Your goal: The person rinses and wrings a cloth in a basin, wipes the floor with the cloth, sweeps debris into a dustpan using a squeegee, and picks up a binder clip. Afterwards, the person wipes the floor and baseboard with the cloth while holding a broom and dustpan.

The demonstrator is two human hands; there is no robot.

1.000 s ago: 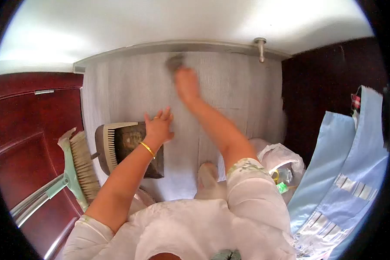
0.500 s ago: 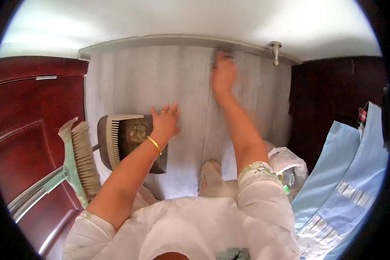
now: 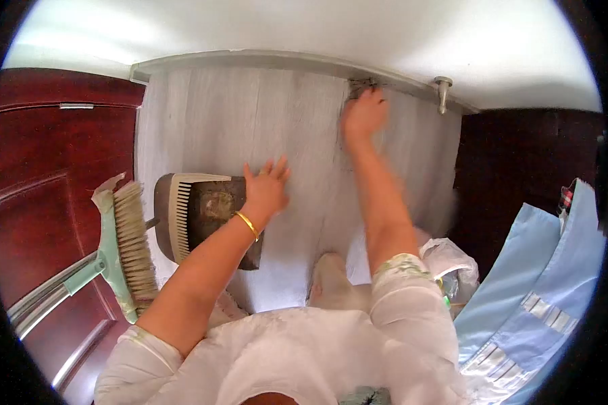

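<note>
My left hand (image 3: 268, 190) rests with fingers spread on the grey wood-look floor (image 3: 297, 128), a gold bangle at its wrist. Just beside it lies a brown dustpan (image 3: 181, 219) with a comb-toothed beige edge and dirt inside; my forearm covers part of it. Farther forward, my right hand (image 3: 365, 116) is curled low over the floor near the grey baseboard (image 3: 250, 61). A dark, scuffed patch (image 3: 362, 85) shows just beyond its fingers. The hand is slightly blurred, and whatever is inside the fingers is hidden.
A broom (image 3: 134, 236) with a green head leans at left by a dark red door (image 3: 34, 148). A metal doorstop (image 3: 442, 94) sticks out from the baseboard. On the right are a plastic bag (image 3: 452, 260), hanging blue cloth (image 3: 520, 270) and a dark panel (image 3: 507, 155).
My right hand has shifted slightly to the right and back from the baseboard, uncovering more of the dark patch. My left hand stays spread on the floor; the view has shifted a little.
</note>
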